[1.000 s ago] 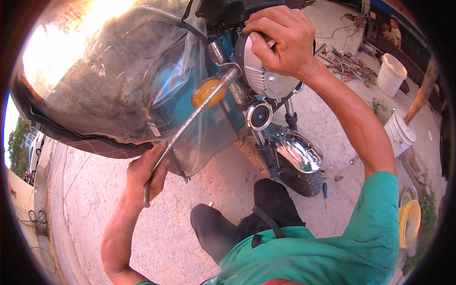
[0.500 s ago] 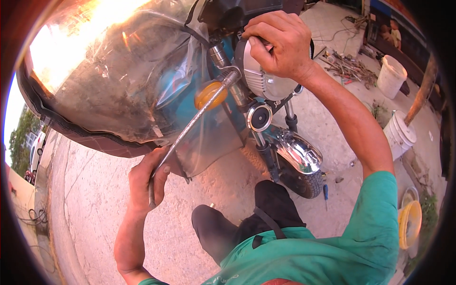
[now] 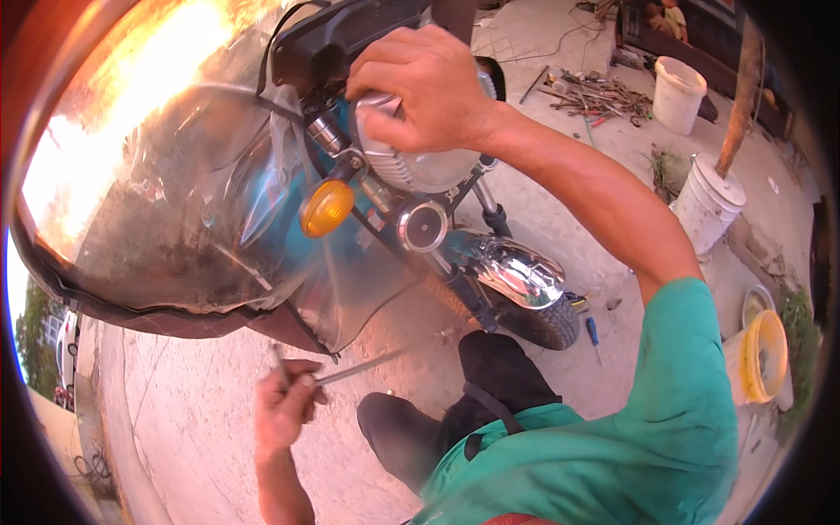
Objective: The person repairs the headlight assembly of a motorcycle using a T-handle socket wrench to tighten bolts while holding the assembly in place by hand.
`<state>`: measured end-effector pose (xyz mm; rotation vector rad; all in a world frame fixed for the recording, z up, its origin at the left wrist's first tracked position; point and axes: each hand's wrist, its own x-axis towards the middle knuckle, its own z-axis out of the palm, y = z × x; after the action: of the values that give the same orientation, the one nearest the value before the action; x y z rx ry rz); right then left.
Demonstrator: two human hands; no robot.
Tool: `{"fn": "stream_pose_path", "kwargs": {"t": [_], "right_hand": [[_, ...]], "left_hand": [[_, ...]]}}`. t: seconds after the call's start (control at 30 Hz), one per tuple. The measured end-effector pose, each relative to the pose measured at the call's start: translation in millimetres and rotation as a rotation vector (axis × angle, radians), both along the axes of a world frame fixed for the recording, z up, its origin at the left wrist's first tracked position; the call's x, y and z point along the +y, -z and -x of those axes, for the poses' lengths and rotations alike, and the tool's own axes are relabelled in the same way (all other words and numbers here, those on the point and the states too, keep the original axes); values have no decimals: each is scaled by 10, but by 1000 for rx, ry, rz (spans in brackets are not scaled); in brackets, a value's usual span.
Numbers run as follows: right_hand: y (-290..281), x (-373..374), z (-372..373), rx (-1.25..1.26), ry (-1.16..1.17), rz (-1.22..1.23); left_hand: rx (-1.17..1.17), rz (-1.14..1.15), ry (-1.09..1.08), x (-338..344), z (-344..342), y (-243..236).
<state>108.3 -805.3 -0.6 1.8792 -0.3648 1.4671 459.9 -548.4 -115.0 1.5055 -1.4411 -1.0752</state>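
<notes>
My right hand [image 3: 424, 92] is curled over the top of the round headlight [image 3: 437, 172], its fingers gripping the rim; the palm hides part of it. Beside the headlight, an amber turn signal [image 3: 327, 208] sits on a short metal stem. My left hand [image 3: 287, 402] is lower left, below the hem of the clear plastic windshield cover [image 3: 166, 227]. It is closed around an L-shaped metal wrench [image 3: 354, 371], whose long shaft points right, blurred by motion, away from the motorcycle. Below the headlight are a round silver-rimmed horn [image 3: 422, 227] and a chrome front fender [image 3: 521, 273].
A blue-handled screwdriver [image 3: 592, 332] lies right of the front tire [image 3: 556, 325]. Several loose tools [image 3: 604, 96] are heaped on the concrete at the upper right. White buckets [image 3: 678, 94] and a yellow bucket [image 3: 763, 354] stand along the right side. A person [image 3: 672, 19] is partly visible at far upper right.
The wrench has come away from the turn signal's stem; my left hand has lowered and swung its shaft to the right. My right hand stays on the headlight. The view has shifted.
</notes>
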Motion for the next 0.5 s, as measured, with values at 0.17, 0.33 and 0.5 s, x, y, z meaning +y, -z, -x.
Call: {"fn": "stream_pose_path", "kwargs": {"t": [0.17, 0.33, 0.5], "right_hand": [[15, 230, 62, 113, -172, -193], [927, 1151, -30, 95, -477, -441], [1658, 1676, 339, -83, -561, -818]], "left_hand": [[87, -91, 232, -168, 505, 66], [88, -79, 342, -252, 966, -74], [78, -175, 403, -244, 1468, -147]]}}
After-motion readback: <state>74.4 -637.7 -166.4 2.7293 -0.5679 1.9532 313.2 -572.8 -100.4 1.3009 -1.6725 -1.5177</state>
